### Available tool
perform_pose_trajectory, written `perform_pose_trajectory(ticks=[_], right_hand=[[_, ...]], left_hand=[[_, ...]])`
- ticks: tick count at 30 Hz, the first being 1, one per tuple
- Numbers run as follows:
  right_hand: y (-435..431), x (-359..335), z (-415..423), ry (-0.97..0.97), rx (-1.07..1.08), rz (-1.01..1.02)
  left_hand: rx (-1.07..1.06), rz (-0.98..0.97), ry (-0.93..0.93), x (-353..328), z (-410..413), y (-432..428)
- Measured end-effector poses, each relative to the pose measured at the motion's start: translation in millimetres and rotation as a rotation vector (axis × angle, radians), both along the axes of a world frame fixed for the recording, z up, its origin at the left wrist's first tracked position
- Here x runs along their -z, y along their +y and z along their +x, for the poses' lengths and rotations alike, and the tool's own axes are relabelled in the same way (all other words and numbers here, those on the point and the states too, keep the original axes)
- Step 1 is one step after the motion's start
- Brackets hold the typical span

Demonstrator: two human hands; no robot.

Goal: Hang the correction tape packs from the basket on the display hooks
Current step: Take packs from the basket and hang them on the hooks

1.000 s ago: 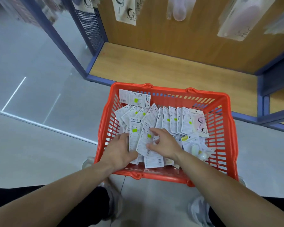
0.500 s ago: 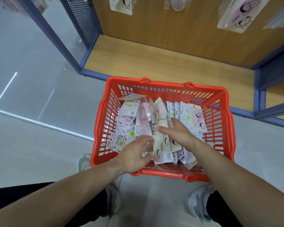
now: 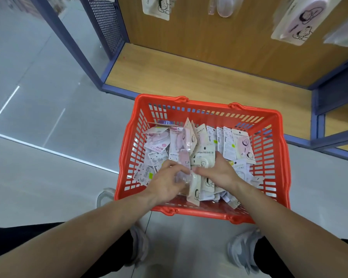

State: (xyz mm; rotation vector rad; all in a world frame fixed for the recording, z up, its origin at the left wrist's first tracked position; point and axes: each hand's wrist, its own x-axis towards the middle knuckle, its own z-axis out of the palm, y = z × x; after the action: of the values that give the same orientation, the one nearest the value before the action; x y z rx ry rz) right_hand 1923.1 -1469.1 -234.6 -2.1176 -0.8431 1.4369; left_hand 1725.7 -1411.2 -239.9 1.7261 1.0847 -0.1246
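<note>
A red plastic basket (image 3: 277, 149) stands on the floor in front of me, holding several correction tape packs (image 3: 241, 145) in pink, cream and white card. Both hands are inside it near the front. My left hand (image 3: 167, 183) grips a pink pack (image 3: 184, 159) that stands upright among others. My right hand (image 3: 219, 173) lies palm-down across cream packs (image 3: 204, 157), its fingers pointing left toward the left hand. Packs under the hands are hidden.
Beyond the basket is a wooden display bay with a low wooden shelf (image 3: 189, 77) and blue frame (image 3: 117, 91). Packs hang on the back panel above (image 3: 295, 19). A perforated blue side panel (image 3: 107, 21) stands left. My shoes (image 3: 243, 251) are just behind the basket.
The packs lay flat and fanned a second ago; several have been turned over and stood upright. Both hands have drawn together at the basket's front, and the left one has closed around a pink pack.
</note>
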Motion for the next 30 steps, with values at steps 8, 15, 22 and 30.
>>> perform_pose_trajectory(ticks=[8,15,22,30], right_hand=[[-2,-2,12,0.118,0.122,0.015],[-11,-22,29,0.266,0.227,0.107],[-9,-67,30,0.345,0.362,0.251],[-34,-164,11,0.310,0.380,0.475]], left_hand=[[-0.324,-0.055,-0.113,-2,15,12],[-0.422,-0.251,-0.080,-30,47,29],[-0.376,-0.330,-0.158,-89,52,28],[-0.311,-0.326,-0.401,-184,30,4]])
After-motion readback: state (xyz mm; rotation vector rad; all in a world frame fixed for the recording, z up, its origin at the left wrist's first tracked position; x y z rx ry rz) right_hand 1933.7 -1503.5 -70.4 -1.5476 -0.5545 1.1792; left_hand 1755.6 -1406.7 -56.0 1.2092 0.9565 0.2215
